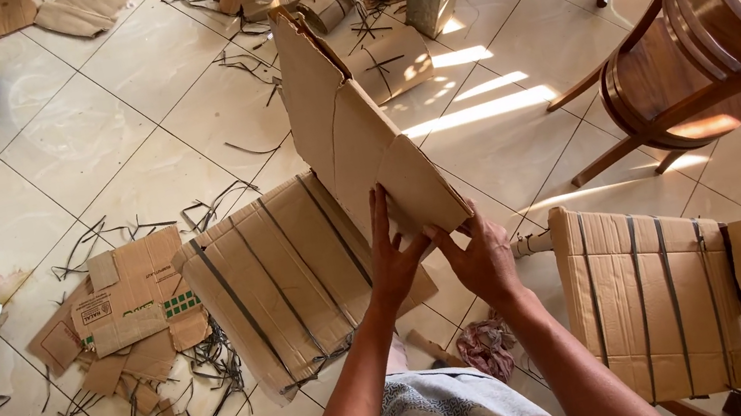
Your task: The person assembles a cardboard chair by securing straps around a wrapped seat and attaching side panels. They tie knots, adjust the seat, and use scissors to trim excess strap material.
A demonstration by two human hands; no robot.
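Cardboard panel, centre frame, stands tilted above the floor, pinched at its lower corner: left hand flat with fingers spread, right hand gripping the edge. Light, stiff yet creasable (probably); best held near its folds.
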